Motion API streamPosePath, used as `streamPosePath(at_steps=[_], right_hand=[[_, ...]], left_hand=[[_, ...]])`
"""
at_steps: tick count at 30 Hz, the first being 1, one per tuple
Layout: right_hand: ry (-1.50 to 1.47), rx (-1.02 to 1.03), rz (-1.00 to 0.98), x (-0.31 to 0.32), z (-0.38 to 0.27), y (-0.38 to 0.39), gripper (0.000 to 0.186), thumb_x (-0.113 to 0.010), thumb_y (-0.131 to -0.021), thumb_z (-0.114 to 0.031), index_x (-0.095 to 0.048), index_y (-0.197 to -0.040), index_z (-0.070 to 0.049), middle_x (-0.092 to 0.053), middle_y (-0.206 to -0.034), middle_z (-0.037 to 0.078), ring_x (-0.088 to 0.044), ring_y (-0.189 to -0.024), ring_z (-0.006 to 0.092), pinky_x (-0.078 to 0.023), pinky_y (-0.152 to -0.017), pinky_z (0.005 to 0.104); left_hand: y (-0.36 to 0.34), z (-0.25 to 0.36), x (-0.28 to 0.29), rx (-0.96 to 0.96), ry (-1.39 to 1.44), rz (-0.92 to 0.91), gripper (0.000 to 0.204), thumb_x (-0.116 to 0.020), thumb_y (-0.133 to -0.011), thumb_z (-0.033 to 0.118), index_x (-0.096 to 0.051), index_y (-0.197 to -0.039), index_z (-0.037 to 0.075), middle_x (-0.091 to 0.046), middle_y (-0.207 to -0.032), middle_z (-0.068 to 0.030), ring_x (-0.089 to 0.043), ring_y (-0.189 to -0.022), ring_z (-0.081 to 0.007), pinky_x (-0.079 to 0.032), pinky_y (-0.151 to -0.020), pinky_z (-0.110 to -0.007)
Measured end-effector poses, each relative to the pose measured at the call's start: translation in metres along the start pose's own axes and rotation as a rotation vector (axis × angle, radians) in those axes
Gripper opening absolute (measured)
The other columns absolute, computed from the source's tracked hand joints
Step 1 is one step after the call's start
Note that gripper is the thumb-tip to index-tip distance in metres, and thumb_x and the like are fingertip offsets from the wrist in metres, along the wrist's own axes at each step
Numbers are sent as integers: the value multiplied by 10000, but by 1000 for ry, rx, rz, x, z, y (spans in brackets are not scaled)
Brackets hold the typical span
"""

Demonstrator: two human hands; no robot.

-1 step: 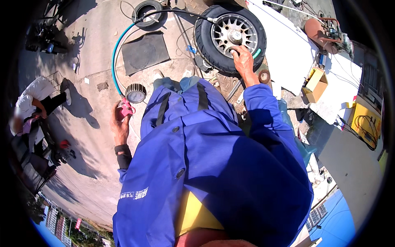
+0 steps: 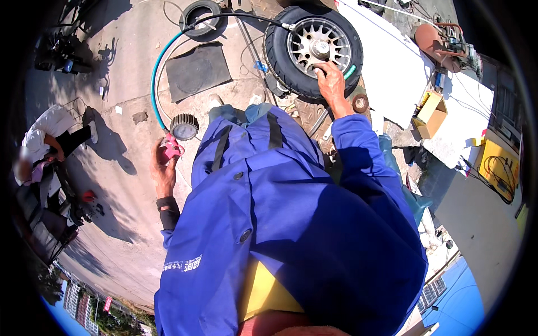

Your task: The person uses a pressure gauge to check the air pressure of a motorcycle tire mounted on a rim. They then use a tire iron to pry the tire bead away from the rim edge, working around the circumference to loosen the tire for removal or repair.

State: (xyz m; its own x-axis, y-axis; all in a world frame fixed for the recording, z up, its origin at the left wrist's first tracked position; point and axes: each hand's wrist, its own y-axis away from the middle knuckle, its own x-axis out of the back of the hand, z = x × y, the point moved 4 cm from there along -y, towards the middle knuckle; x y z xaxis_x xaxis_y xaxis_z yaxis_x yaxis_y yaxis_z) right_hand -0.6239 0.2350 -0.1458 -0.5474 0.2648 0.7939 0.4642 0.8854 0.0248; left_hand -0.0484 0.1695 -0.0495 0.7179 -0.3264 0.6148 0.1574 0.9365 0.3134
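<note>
My left hand (image 2: 162, 171) is closed around a pink-red tyre inflator (image 2: 172, 148). A round, dark-rimmed gauge (image 2: 184, 127) sits at its top. From the inflator a teal air hose (image 2: 154, 89) runs up, and a black hose (image 2: 235, 15) arches across to a metal fitting at the wheel's rim. Ahead of me is the wheel (image 2: 305, 84), a black tyre on a spoked silver rim with a round hub cap (image 2: 320, 50). My right hand (image 2: 332, 84) reaches over the tyre's near side, fingers bent against the rim below the hub cap; its fingertips are partly hidden.
A dark mat (image 2: 199, 71) and a loose small tyre (image 2: 200, 19) lie on the ground ahead left. White panels (image 2: 386, 67), a cardboard box (image 2: 431, 115), a red-brown compressor tank (image 2: 428, 40) and a yellow case (image 2: 497, 168) are at right. Another person (image 2: 47, 131) sits at far left.
</note>
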Motion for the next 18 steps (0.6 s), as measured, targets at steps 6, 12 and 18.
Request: streamPosePath(at_steps=[6,12,18], right_hand=[[-4,-14,62,-1,-3,2,168,-688,-916,-161,-778,-1033,-80,-711,-997,100,-695,-918,346,-537,-835,434],[-77,-46,42,-1,-1,4,177,-694,-912,-161,-778,-1045,-79,-722,-1018,96,-701,-907,328,-530,-830,425],[-72,-74,18,-2,-2,3,189,-696,-908,-161,-781,-1057,-82,-720,-1006,86,-706,-883,298,-532,-825,411]], left_hand=[[-3,7,-4,-25,-20,28,672,-754,-834,-55,-557,-1456,108,-709,-1103,-107,-712,-1006,-215,-578,-929,-352],[-4,7,-6,-21,10,25,667,-766,-826,-54,-573,-1443,112,-714,-1113,-100,-712,-1022,-204,-580,-930,-352],[-3,11,3,-16,67,23,657,-763,-823,-27,-585,-1440,111,-713,-1107,-76,-704,-1004,-169,-574,-917,-323]])
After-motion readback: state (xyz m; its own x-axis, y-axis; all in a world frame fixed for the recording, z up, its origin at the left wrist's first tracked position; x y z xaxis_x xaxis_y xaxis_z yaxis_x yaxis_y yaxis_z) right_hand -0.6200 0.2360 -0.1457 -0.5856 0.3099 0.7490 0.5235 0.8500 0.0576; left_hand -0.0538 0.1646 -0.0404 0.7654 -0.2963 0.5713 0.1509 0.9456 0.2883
